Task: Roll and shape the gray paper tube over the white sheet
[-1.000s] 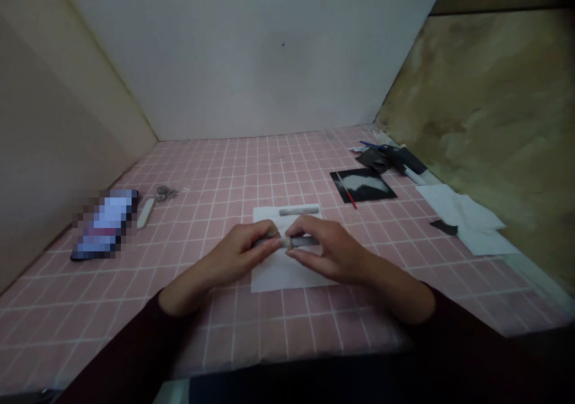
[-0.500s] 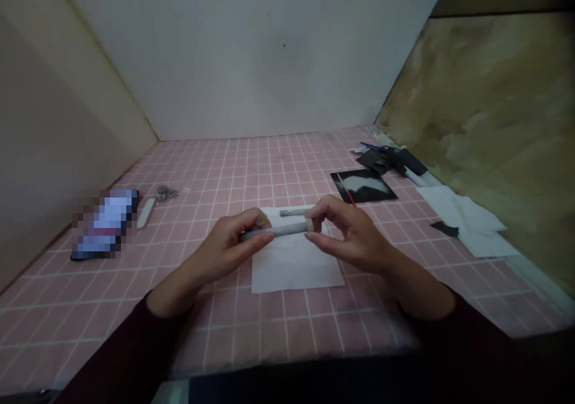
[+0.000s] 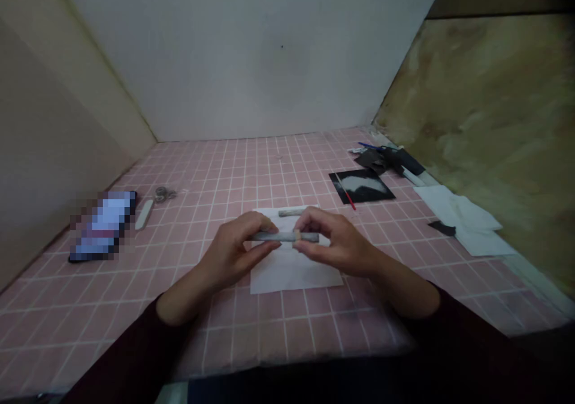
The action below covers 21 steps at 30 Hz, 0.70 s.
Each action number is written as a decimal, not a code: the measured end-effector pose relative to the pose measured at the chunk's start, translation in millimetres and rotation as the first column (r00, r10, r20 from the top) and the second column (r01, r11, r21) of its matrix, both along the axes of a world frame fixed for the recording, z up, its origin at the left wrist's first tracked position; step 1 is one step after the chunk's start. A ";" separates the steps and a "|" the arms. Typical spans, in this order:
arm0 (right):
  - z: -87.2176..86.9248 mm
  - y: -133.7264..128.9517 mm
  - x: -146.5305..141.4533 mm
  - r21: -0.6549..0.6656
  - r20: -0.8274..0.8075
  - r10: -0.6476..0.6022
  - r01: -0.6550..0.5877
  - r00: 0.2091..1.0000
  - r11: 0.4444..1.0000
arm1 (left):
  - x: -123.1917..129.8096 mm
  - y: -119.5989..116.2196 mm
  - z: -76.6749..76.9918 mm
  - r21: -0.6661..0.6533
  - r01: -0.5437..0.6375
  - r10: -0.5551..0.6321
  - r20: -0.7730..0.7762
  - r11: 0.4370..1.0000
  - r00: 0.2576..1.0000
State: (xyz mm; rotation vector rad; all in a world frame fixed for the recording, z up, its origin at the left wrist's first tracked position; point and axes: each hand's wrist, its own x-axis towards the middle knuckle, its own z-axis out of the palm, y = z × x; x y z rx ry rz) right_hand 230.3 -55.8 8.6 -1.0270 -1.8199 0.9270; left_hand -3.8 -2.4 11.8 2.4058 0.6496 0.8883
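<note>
A: What change has been noted?

B: Half a second ago, the tan piece (image 3: 297, 236) was seen at the right end of the rod (image 3: 286, 236). It is now found farther left, and a bare length of rod is exposed to its right. A pass of the piece along the rod is judged to be under way.

A: How are the grips recorded?

B: The tan piece is pinched between thumb and fingertips of the right hand (image 3: 336, 239), its palm left hollow. Whether the rod is fully encircled cannot be told. The rod's left part is held by the left hand (image 3: 232, 242), thumb on the near side, fingers on the far side.

A: And position and axis?

B: The rod is held over the far part of the sheet (image 3: 296, 275), which is laid on the tabletop (image 3: 233, 326); contact with the sheet cannot be confirmed. The long axis is set left to right, almost level, whereas the right end was angled farther away half a second ago. The other rod (image 3: 289, 213) is placed beyond, roughly parallel, its right end hidden by the right hand.
</note>
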 end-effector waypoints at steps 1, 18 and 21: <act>-0.4 0.2 0.4 -0.026 -0.050 -0.004 0.003 0.999 1.000 | 0.1 -0.1 -0.4 0.038 -0.020 0.019 0.017 0.999 1.000; 0.4 0.0 2.0 0.118 0.011 0.010 -0.012 1.000 0.993 | -0.8 -3.4 0.8 0.056 0.009 -0.009 -0.005 0.998 1.000; 1.4 0.2 2.8 0.170 -0.045 -0.022 0.029 0.999 0.985 | -1.9 -3.3 2.5 -0.052 -0.011 0.011 -0.004 0.999 1.000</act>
